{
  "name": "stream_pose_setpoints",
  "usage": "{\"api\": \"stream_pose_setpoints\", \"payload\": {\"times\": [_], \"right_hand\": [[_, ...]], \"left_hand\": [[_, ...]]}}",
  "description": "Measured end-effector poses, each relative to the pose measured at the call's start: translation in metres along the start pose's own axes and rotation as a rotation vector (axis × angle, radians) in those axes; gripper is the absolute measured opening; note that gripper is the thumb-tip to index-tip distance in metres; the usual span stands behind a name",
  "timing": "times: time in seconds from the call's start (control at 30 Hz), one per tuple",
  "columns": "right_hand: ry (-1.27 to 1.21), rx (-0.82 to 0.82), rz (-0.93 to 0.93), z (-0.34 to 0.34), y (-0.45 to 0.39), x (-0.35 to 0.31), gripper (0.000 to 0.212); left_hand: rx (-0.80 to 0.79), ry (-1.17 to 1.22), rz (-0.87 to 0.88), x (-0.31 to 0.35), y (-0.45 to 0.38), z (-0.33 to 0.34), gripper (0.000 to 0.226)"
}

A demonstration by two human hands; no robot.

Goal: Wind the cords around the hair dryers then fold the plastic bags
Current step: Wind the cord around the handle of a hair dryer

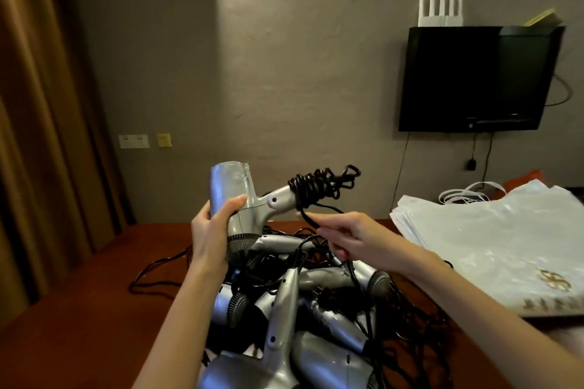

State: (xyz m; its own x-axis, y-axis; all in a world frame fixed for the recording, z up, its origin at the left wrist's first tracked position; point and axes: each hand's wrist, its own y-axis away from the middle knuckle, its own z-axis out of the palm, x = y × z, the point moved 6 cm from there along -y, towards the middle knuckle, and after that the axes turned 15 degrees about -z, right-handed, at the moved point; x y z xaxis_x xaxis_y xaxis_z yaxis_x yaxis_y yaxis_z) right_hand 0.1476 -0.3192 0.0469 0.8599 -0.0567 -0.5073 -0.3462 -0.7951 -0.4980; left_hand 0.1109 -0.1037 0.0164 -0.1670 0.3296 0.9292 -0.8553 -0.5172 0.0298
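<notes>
Winding cord [319,188] on raised hair dryer [240,196] handle. Left hand [210,230] grips barrel; right hand [344,238] pinches cord tail. Risks: loose coils slipping off handle end, tail snagging dryer pile [303,303] below. Plastic bags [493,243] stacked on surface at right, untouched.

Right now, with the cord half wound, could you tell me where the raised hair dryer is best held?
Probably by its barrel, from the left, as the left hand does on the raised hair dryer. The barrel is thick and bare, while the handle is taken up by cord coils, and the right hand needs room to wind.
</notes>
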Motion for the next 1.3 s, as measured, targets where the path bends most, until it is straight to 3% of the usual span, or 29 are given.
{"api": "stream_pose_setpoints", "payload": {"times": [0.1,0.13,0.2,0.27,0.33,0.4,0.5,0.67,0.77,0.9,0.97,1.07,1.17,1.3], "right_hand": [[-0.082,0.003,0.027,0.010,-0.004,0.006,0.037],[-0.124,0.002,0.033,0.011,-0.008,0.008,0.038],[-0.189,-0.004,0.098,0.010,-0.012,0.012,0.030],[-0.099,-0.038,0.175,0.002,-0.005,0.034,0.046],[0.011,-0.037,0.329,-0.014,0.009,0.069,0.047],[-0.053,-0.077,0.463,-0.023,0.019,0.095,0.043],[-0.133,-0.299,0.382,-0.024,-0.004,0.049,0.011],[0.078,-0.384,0.320,-0.034,-0.032,0.005,0.024],[0.242,-0.343,0.288,-0.026,-0.036,-0.012,0.033],[0.370,-0.112,0.172,-0.003,-0.026,-0.012,0.034],[0.250,0.031,0.114,0.015,-0.018,-0.012,0.032],[-0.332,0.179,0.139,0.039,-0.004,0.002,0.034],[-0.585,0.127,0.167,0.046,0.003,0.016,0.040],[-0.566,0.009,0.265,0.040,0.003,0.028,0.048]], "left_hand": [[-0.117,0.032,-0.111,-0.011,0.000,0.005,0.077],[-0.170,0.025,-0.142,-0.014,0.001,0.010,0.077],[-0.283,0.000,-0.180,-0.016,0.006,0.019,0.056],[-0.382,-0.042,-0.208,-0.011,0.009,0.024,0.035],[-0.447,-0.115,-0.253,-0.006,0.010,0.024,0.036],[-0.477,-0.227,-0.285,-0.002,0.012,0.024,0.052],[-0.434,-0.375,-0.203,0.002,0.011,0.023,0.062],[-0.334,-0.512,-0.081,0.001,0.014,0.028,0.057],[-0.240,-0.478,-0.044,0.000,0.010,0.024,0.059],[-0.136,-0.377,-0.020,0.001,0.005,0.012,0.057],[-0.098,-0.317,-0.039,0.001,0.001,0.007,0.049],[-0.072,-0.180,-0.099,-0.002,-0.005,0.001,0.065],[-0.144,-0.099,-0.208,-0.007,-0.006,0.000,0.083],[-0.314,-0.082,-0.296,-0.012,-0.002,0.009,0.054]]}}
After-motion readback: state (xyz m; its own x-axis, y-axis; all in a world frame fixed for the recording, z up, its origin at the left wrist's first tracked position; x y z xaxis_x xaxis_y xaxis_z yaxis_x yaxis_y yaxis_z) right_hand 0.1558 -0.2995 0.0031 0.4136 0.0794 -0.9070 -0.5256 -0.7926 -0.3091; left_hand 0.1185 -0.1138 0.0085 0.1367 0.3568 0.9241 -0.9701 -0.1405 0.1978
